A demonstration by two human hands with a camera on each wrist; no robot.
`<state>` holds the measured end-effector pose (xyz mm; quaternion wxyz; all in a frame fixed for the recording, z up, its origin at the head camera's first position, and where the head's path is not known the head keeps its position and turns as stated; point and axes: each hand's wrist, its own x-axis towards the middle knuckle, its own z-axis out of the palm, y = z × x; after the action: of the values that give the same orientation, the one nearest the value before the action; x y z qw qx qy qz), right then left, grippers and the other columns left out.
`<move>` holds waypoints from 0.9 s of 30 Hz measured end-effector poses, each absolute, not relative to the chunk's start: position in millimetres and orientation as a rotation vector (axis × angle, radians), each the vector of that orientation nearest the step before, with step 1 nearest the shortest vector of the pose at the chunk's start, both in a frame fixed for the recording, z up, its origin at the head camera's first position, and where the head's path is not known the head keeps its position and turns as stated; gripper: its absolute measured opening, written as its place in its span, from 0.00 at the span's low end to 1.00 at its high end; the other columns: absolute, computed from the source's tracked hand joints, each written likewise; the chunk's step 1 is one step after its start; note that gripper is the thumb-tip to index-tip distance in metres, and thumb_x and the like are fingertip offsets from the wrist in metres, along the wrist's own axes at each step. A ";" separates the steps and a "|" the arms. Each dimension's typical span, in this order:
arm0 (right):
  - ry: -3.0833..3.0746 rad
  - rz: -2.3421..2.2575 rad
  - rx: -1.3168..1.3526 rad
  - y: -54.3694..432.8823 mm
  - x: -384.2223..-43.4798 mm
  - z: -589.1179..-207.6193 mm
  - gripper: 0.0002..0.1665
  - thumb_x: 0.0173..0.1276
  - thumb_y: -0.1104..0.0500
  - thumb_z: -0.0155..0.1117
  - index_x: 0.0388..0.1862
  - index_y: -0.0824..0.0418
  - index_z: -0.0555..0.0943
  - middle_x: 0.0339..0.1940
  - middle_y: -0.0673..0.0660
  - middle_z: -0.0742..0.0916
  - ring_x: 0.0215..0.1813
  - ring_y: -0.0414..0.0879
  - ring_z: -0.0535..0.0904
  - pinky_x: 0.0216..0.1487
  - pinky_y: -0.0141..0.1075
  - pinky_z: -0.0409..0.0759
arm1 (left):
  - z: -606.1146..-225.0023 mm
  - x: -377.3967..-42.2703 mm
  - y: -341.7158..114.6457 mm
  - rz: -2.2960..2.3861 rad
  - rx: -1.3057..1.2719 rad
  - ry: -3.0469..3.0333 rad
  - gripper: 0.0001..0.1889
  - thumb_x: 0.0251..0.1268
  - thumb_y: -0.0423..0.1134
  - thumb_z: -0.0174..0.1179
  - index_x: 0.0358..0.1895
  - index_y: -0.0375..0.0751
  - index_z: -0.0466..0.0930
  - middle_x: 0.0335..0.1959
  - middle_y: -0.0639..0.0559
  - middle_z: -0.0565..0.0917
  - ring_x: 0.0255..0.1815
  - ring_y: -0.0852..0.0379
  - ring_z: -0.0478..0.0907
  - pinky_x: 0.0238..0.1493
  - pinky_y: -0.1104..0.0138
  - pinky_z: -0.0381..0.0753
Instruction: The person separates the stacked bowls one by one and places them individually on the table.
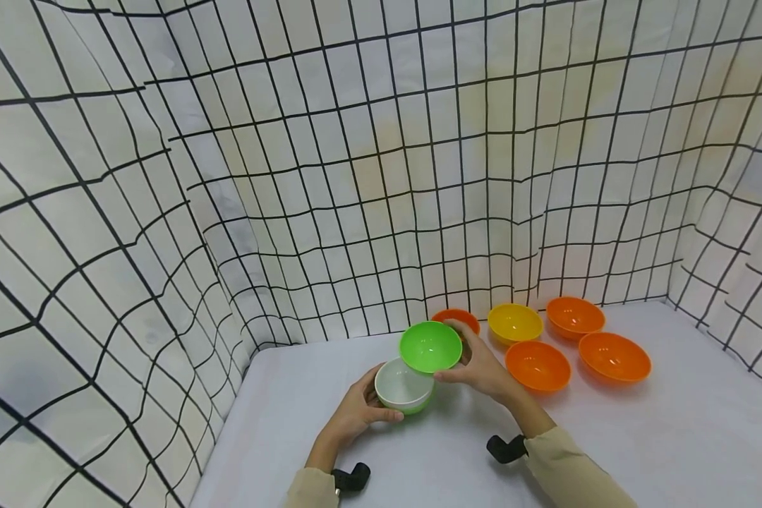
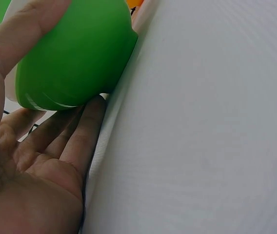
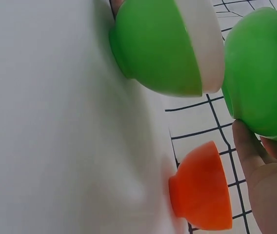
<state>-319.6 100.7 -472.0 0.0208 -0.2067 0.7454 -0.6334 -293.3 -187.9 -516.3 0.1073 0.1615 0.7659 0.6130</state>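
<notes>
On the white tabletop a white bowl [image 1: 403, 382] sits nested in a green bowl [image 2: 75, 53], its pale rim standing above the green one. My left hand [image 1: 358, 409] grips this pair from the left, thumb at the near side and fingers around the far side. Above and slightly behind it, my right hand [image 1: 479, 363] holds a second green bowl [image 1: 430, 347] by its right side, tilted so its inside shows. In the right wrist view the raised bowl's base [image 3: 230, 100] is right by the white bowl's rim [image 3: 207, 48].
An orange bowl [image 1: 452, 315] stands behind the right hand. Farther right are a yellow bowl [image 1: 514, 324] and several orange bowls, among them a front one [image 1: 537, 367] and a right one [image 1: 614, 358]. White walls with a black grid [image 1: 387, 176] enclose the table's back and sides.
</notes>
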 end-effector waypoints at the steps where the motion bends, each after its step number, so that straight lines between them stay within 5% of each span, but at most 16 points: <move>1: 2.317 -1.964 -0.634 102.6 -318.5 -472.8 0.60 0.52 0.56 0.85 0.79 0.54 0.59 0.76 0.57 0.71 0.75 0.59 0.70 0.80 0.55 0.67 | -516.6 -293.3 -187.7 1.808 0.479 2.252 0.54 0.48 0.34 0.81 0.80 0.48 0.60 0.77 0.46 0.69 0.80 0.42 0.64 0.82 0.52 0.63; 18: 2.436 -1.873 -0.481 133.9 -295.6 -478.2 0.59 0.51 0.54 0.86 0.77 0.50 0.60 0.76 0.57 0.70 0.76 0.62 0.68 0.77 0.58 0.71 | -513.8 -293.0 -187.6 1.813 0.461 2.258 0.55 0.45 0.34 0.82 0.80 0.47 0.59 0.78 0.46 0.68 0.80 0.42 0.64 0.81 0.51 0.63; 27: 2.509 -1.787 -0.410 137.0 -285.0 -491.3 0.66 0.52 0.52 0.85 0.81 0.57 0.53 0.77 0.62 0.68 0.76 0.63 0.68 0.77 0.59 0.70 | -513.1 -292.6 -191.4 1.808 0.424 2.318 0.54 0.44 0.34 0.83 0.79 0.47 0.61 0.77 0.46 0.69 0.79 0.41 0.65 0.80 0.50 0.65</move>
<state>-285.0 137.0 -491.3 0.0171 -0.1320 0.8072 -0.5751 -292.6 -191.4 -513.1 0.0857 0.1422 0.7774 0.6067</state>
